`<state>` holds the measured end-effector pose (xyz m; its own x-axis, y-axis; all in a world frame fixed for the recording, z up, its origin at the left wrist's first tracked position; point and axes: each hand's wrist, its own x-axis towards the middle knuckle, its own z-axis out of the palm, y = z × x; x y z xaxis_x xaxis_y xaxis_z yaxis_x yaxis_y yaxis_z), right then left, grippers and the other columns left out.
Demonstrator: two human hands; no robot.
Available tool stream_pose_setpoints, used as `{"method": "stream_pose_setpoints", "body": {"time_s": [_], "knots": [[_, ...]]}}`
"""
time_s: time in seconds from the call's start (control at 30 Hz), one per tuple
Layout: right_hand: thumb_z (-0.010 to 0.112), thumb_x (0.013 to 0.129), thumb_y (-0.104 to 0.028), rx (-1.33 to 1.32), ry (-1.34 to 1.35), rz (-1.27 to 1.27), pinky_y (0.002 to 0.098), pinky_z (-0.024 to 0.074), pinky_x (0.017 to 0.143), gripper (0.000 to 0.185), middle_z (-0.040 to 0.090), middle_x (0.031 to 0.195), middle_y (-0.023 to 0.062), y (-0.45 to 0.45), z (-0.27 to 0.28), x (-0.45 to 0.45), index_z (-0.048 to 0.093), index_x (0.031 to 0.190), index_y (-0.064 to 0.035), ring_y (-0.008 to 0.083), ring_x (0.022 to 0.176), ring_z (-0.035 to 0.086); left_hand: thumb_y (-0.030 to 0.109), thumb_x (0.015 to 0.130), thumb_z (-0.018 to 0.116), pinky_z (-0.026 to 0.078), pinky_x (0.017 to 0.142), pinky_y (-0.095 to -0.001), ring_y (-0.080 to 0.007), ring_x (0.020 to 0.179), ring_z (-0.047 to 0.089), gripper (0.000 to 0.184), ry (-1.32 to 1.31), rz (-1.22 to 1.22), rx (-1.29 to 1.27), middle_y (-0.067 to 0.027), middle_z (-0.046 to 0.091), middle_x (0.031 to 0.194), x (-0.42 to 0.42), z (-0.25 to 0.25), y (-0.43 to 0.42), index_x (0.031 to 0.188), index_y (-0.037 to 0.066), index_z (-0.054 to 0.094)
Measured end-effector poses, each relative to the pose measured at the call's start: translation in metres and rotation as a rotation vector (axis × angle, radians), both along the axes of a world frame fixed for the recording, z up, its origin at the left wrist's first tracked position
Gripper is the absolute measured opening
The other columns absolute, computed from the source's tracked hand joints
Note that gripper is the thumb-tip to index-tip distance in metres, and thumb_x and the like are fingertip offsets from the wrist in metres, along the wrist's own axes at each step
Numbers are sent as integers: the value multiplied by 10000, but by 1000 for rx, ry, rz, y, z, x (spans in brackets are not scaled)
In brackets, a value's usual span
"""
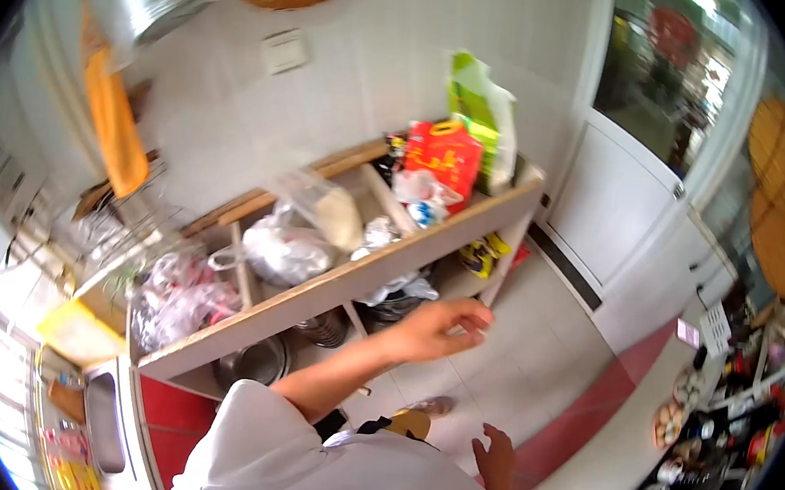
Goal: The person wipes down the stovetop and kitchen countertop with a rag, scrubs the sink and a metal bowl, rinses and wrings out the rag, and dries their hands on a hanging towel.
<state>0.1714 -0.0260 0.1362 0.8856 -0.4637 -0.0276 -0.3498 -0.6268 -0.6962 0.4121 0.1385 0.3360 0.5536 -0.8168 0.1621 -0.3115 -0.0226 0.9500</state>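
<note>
My left hand (436,331) is stretched out in front of me over the floor, beside the front of a wooden shelf unit (352,283). Its fingers are loosely bent and apart, and nothing is in them. Lower down, my right hand (494,455) hangs near my side with its fingers spread, also without anything in it. The shelf's top compartments hold clear plastic bags (183,297), a white plastic bag (285,250), a red bag (442,161) and a green and white bag (483,118). Metal pots (251,363) stand on the level below.
A white door (616,195) with a glass pane is at the back right. Along the right runs a counter (598,459) with eggs (668,425), a phone (687,332) and several bottles. A sink (104,420) is at the lower left. An orange cloth (115,127) hangs on the wall.
</note>
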Motion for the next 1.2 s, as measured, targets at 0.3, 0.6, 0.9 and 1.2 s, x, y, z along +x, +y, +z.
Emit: {"method": "stream_pose_setpoints", "body": {"time_s": [0.3, 0.6, 0.9, 1.2], "knots": [[710, 771, -211, 62, -38, 559, 344, 486, 766, 389, 665, 1015, 96, 18, 37, 69, 619, 1131, -95, 250, 912, 616, 71, 688, 724, 434, 890, -373, -313, 1012, 558, 366, -987, 885, 89, -140, 598, 1063, 11, 120, 184, 1038, 39, 622], [662, 807, -85, 196, -382, 784, 313, 504, 731, 239, 689, 920, 96, 118, 178, 200, 648, 1036, -19, 191, 827, 655, 231, 666, 750, 461, 808, -409, -320, 972, 505, 413, -1535, 1767, 531, -104, 522, 1059, 102, 158, 362, 1026, 89, 607], [629, 839, -43, 178, -696, 1129, 277, 493, 802, 188, 687, 949, 79, 305, 333, 328, 657, 1021, -2, 143, 897, 640, 185, 654, 742, 480, 700, -420, -323, 921, 539, 244, -1345, 1772, 603, -132, 530, 947, 162, 149, 451, 814, 24, 654], [580, 859, -177, -16, -939, 941, 315, 493, 761, 224, 688, 939, 107, 437, 408, 423, 662, 997, -20, 217, 856, 646, 224, 879, 651, 379, 977, -313, -192, 1214, 432, 226, -294, 810, -834, -121, 372, 1362, 119, 198, 462, 996, 31, 666]]}}
